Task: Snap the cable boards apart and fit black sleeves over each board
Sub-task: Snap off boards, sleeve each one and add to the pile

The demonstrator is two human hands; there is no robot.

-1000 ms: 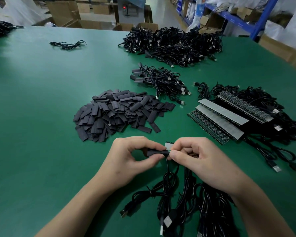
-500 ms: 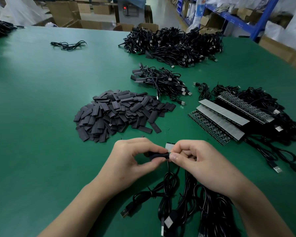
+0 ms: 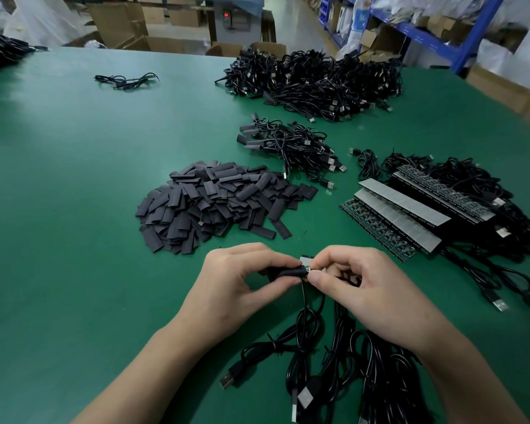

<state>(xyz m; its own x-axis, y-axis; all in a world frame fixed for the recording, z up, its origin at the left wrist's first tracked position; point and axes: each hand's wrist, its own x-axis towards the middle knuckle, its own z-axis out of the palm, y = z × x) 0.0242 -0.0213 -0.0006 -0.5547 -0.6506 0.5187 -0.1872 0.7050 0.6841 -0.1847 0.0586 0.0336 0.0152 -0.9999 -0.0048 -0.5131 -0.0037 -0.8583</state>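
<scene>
**Q:** Where is the work held?
**A:** Centre foreground: left hand [image 3: 242,286] pinches a black sleeve [image 3: 286,273], and right hand [image 3: 358,289] pinches the board [image 3: 307,259]. The hands meet at the sleeve's end.
**Q:** Open room?
**A:** Bare green table [image 3: 58,179] lies to the left, the sleeve pile [image 3: 214,206] ahead, and board strips [image 3: 401,209] to the right.

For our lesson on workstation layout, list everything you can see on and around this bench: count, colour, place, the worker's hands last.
table: one, green, underneath
loose sleeves: one pile, black, centre
board panels: several, grey and dark, right
sleeved cables: small heap, black, behind the pile
cable heap: one, black, far side
cable bundle: one, black, far left
near cables: one bunch, black, below the hands
cardboard boxes: several, brown, beyond the table
left hand: one, pinches black sleeve
right hand: one, pinches pale board
</scene>
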